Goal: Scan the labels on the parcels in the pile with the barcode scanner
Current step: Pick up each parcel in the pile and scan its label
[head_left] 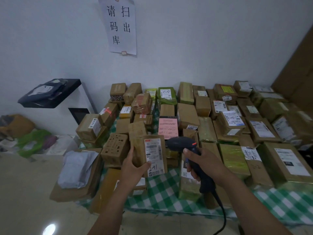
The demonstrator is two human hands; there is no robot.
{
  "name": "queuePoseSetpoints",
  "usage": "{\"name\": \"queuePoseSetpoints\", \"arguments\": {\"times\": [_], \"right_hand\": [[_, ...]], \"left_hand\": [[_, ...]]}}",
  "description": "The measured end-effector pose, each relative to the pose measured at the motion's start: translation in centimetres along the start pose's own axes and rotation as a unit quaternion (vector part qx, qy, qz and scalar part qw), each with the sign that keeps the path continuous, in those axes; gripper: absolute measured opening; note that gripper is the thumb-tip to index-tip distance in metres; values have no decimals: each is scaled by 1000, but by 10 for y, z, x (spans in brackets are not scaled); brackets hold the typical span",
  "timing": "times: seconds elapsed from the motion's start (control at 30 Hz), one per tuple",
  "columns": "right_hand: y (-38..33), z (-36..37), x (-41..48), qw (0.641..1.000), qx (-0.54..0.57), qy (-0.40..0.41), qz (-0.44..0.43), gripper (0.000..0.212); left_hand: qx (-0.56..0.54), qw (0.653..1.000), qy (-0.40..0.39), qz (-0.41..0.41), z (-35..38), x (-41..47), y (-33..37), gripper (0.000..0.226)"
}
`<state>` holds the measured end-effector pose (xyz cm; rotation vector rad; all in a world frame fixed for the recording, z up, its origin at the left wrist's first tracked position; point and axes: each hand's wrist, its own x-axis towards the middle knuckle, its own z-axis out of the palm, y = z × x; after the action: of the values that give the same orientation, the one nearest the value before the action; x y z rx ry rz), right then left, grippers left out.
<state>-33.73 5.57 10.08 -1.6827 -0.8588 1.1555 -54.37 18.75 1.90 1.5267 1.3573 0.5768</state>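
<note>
head view: a paper sign (pixel 121 26) taped to the wall reads 请扫码出库 in large black characters. the left hand (pixel 133 168) grips a brown cardboard parcel (pixel 138 150) from below and from its left side, thumb curled over the lower front, and holds it upright above the table's near edge. its white label (pixel 154 156) faces the camera. the printed lines are blurred, but "241" is handwritten near the bottom.

the right hand (pixel 201 161) is wrapped round the handle of a dark barcode scanner (pixel 184 144) with an orange mark on its head. the nose points left, just beside the label's right edge. its black cord (pixel 221 211) trails down toward the floor.

behind both lies the pile (pixel 188 114) of boxes, most of them brown and many with white shipping labels too small to read. one box bears a pink sheet (pixel 168 127) of fine print, a tag (pixel 192 127) beside it reads "1927", and a green packet (pixel 166 94) at the back has a handwritten mark that cannot be made out. a red streak of light (pixel 108 111) falls on a box at the back left.

the boxes sit on a green-and-white checked cloth (pixel 162 187). a grey mailer bag (pixel 76 168) lies on a flat box at the left edge. farther left stand a white machine (pixel 55 106) with a dark top and a green bag (pixel 32 141).
</note>
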Motion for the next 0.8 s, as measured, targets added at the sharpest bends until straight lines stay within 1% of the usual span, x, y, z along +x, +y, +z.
{"name": "queuePoseSetpoints", "arguments": {"times": [0.1,0.2,0.3,0.37,0.47,0.5,0.63,0.73,0.8], "right_hand": [[6,-5,1,999,33,33,13,34],[13,-11,2,997,50,61,11,35],[19,-15,0,995,45,85,12,32],[23,-17,-2,994,46,96,15,32],[29,-18,-3,993,53,102,26,34],[30,-18,-4,993,52,104,30,34],[33,-16,-4,992,42,109,41,34],[36,-16,-3,992,32,111,45,32],[39,-15,-1,992,30,113,48,30]], "left_hand": [[17,997,-67,-13,15,-3,-1,90],[20,993,-108,-40,32,-5,-6,83],[26,985,-147,-83,45,-5,-11,68],[57,982,-161,-76,55,-3,-10,59],[150,972,-173,-45,70,1,-5,53],[164,971,-171,-41,75,5,-8,52],[146,972,-170,-66,87,21,-35,48],[129,966,-211,-71,90,14,-42,38],[154,957,-241,-52,91,9,-46,30]]}}
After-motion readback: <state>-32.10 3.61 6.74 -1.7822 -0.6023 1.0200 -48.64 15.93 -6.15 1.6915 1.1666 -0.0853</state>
